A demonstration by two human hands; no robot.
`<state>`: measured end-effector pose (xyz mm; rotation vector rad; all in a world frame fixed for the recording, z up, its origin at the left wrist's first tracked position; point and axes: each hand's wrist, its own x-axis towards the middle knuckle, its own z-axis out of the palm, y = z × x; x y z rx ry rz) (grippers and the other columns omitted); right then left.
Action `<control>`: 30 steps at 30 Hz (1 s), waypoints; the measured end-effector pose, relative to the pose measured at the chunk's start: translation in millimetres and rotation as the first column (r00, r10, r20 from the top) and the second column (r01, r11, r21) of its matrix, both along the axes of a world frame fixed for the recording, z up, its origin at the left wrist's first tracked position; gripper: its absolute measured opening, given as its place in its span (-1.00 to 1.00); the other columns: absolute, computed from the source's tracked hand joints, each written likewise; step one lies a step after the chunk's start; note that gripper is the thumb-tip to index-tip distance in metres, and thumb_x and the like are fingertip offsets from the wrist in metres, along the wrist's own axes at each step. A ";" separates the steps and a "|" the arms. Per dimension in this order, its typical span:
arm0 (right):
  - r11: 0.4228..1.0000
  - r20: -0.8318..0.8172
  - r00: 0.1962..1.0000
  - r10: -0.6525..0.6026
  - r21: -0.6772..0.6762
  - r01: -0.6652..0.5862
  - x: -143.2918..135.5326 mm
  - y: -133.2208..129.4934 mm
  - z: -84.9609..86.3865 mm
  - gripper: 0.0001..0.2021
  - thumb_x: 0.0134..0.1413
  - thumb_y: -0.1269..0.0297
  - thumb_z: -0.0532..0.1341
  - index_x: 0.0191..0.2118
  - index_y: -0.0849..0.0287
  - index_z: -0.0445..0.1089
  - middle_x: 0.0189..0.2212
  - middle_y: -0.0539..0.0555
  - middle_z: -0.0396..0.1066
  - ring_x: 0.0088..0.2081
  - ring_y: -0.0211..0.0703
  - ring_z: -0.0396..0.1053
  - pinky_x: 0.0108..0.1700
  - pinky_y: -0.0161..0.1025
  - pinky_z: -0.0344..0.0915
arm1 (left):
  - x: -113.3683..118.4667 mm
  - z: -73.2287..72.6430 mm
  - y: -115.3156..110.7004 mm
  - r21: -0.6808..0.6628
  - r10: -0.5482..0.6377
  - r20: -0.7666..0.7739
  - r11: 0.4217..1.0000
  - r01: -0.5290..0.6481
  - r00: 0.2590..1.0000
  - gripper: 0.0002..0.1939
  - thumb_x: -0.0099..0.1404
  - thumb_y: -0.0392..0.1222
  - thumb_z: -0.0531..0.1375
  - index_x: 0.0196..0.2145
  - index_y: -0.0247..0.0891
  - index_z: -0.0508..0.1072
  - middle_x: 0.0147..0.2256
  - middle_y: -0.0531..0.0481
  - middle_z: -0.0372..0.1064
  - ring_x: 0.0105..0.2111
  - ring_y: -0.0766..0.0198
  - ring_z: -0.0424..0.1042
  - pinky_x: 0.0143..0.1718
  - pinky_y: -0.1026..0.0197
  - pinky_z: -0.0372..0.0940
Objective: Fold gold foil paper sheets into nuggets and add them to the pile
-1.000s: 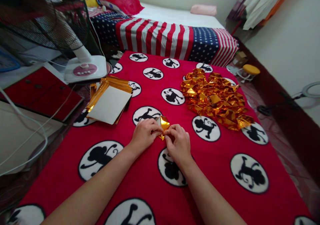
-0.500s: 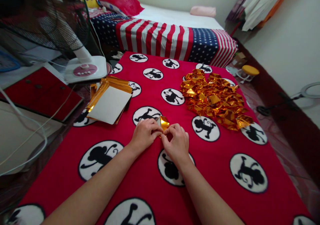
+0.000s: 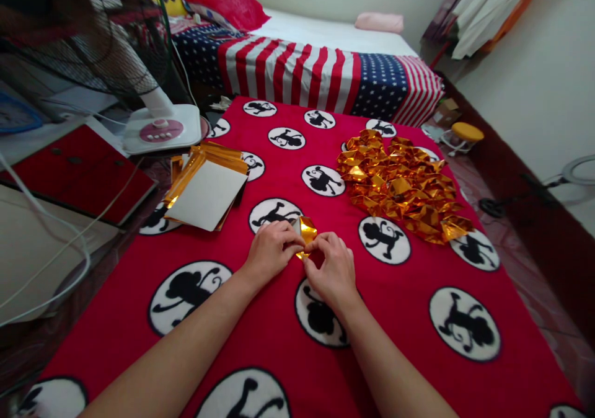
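Observation:
A small piece of gold foil paper [image 3: 307,229], partly folded with a pale side showing, lies between my hands on the red cloth [image 3: 372,319]. My left hand [image 3: 275,247] pinches its left side, thumb and forefinger closed on it. From the right, my right hand [image 3: 331,266] grips the near right edge with thumb and fingertips. The fingers hide part of the paper. To the left sits a stack of foil paper sheets [image 3: 207,195], its top sheet white side up. Many folded gold foil pieces [image 3: 400,185] lie heaped at the right.
The cloth carries white circles with black monkey figures. A white fan base [image 3: 162,129] stands at the far left beside a dark red panel [image 3: 79,170]. Beyond the cloth is a bed with a star-and-stripe cover [image 3: 297,74]. A yellow-topped stool [image 3: 467,133] stands right.
My right hand's thumb and fingers have spread slightly apart, and more gold foil shows near the fingertips. The view has shifted a little; the left hand keeps its hold.

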<state>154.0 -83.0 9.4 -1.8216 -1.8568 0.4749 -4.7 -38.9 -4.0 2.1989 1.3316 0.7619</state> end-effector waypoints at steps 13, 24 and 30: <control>0.993 -0.018 0.997 0.081 0.086 -0.079 4.3 -10.2 -4.9 -0.85 -0.03 0.40 0.25 -0.26 0.12 0.41 -0.16 0.08 0.36 -0.11 -0.03 0.27 -0.12 -0.14 0.14 | 2.2 1.9 -6.7 0.121 0.113 0.023 0.986 -0.115 0.993 -0.85 0.11 -0.27 0.36 -0.33 -0.21 0.49 -0.28 -0.01 0.37 -0.20 0.16 0.37 -0.15 0.12 0.26; 0.963 0.044 0.991 0.127 0.232 -0.134 -1.5 -22.1 -13.6 -0.85 0.14 0.42 0.20 -0.16 0.16 0.42 -0.09 0.15 0.35 -0.07 -0.02 0.28 -0.10 -0.11 0.18 | -2.6 -4.7 -3.5 0.135 0.113 0.029 0.984 -0.116 0.993 -0.62 0.08 -0.23 0.39 -0.13 -0.18 0.44 -0.13 -0.03 0.48 -0.08 0.10 0.40 -0.04 0.04 0.23; 0.931 0.144 0.966 0.215 0.267 -0.247 -4.3 -20.4 -14.1 -0.83 0.25 0.47 0.08 -0.19 0.21 0.42 -0.13 0.17 0.40 -0.12 -0.07 0.30 -0.09 -0.15 0.24 | -6.5 -7.7 0.6 0.160 0.067 0.059 0.984 -0.076 0.996 -0.83 0.12 -0.18 0.37 -0.30 -0.18 0.53 -0.18 -0.02 0.50 -0.12 0.13 0.40 -0.07 0.05 0.25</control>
